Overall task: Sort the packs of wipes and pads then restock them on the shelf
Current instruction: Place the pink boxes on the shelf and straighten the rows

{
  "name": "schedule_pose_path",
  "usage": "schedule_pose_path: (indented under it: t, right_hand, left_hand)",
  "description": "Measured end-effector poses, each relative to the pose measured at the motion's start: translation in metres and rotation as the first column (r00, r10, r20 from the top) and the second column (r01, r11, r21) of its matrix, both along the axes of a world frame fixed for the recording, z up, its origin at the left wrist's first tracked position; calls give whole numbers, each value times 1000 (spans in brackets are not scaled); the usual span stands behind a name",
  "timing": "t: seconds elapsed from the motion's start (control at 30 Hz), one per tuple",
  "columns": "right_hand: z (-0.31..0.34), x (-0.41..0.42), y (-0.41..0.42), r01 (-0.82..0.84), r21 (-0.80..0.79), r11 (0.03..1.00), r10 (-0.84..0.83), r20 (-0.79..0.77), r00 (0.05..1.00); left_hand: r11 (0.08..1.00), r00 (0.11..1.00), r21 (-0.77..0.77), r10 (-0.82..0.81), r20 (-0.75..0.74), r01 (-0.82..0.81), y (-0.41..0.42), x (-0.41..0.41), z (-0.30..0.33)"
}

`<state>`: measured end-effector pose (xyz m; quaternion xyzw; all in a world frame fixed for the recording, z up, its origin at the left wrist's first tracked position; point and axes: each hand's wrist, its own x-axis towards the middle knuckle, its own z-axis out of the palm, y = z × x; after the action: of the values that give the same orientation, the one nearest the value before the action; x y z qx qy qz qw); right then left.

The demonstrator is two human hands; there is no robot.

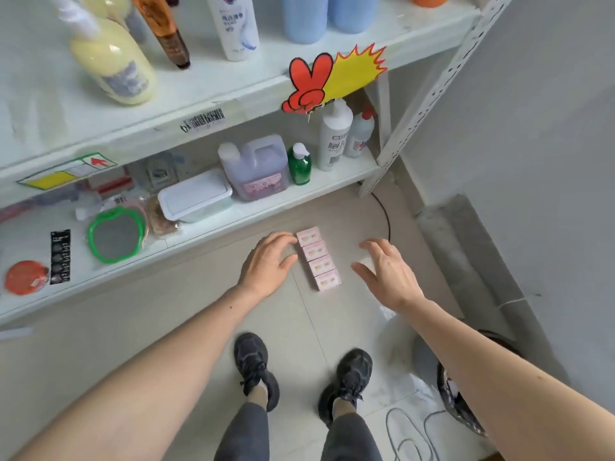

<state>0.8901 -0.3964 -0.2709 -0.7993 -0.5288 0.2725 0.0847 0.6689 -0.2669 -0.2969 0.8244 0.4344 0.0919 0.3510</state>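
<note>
Both forearms reach out ahead of me over my dark shoes (256,367) toward four pink packs (318,258), which lie edge to edge in a row on the floor tiles (293,314), just in front of the lower shelf (206,227). That row's long axis runs away from me, angled slightly to the right as it nears me. My left hand (266,262) is the closer one: its fingers are straight and spread, tips at the far pack's left edge (whether touching, I cannot tell), holding nothing. My right hand (387,272) hovers apart on the row's other side, fingers loosely splayed; something pale lies under it, too hidden to name. I judge a squeeze from both sides would gather the row.
</note>
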Motion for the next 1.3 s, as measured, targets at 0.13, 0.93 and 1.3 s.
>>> schedule_pose_path:
  t: [0.13, 0.93, 1.3]
  right_hand:
    - [-80, 15, -7, -71, -33, 997, 71, -7, 997]
    - [-515, 70, -2, -727, 88, 681, 708, 174, 685]
    - [-522, 67, -2, -614, -114, 781, 621, 241, 746]
  left_hand:
    - [998, 999, -50, 33, -32, -34, -26, 6, -81]
    - [938, 947, 133, -318, -42, 321, -17, 39, -528]
    - [953, 974, 203, -221, -46, 225, -26, 22, -536]
